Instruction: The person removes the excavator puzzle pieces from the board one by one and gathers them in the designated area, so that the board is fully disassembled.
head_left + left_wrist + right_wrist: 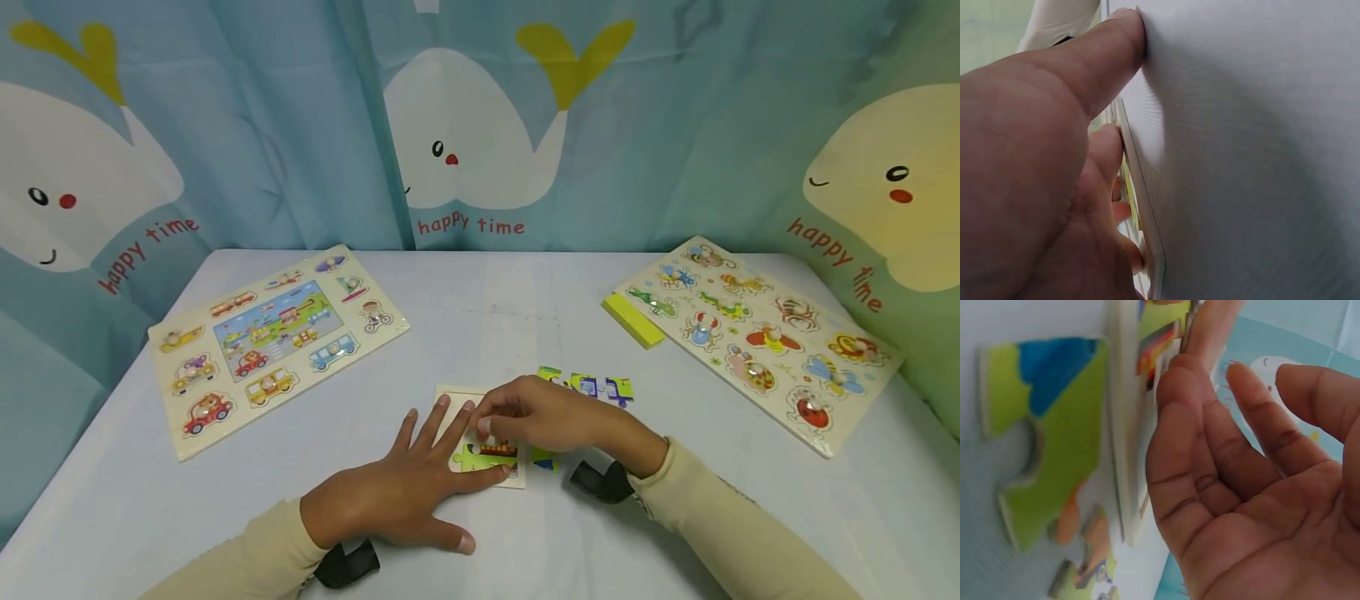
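In the head view a small wooden puzzle tray [516, 481] lies under both hands, with green jigsaw pieces [467, 460] in its lower part. My left hand [401, 492] is spread out, its fingertips on the tray and its thumb on the tablecloth. My right hand [536, 412] bends its fingers down onto the tray beside the left fingertips. From the right wrist, a bent finger of the right hand [1210, 481] touches the tray face, and no piece shows in the palm. A loose green-and-blue piece [1066, 419] lies beside the tray. The hands hide much of the tray.
More loose jigsaw pieces [585, 385] lie behind the right hand. A vehicle puzzle board [281, 342] stands back left, an insect puzzle board [757, 333] back right, with a yellow block [632, 320] at its edge. A whale-print curtain [300, 125] hangs behind the table.
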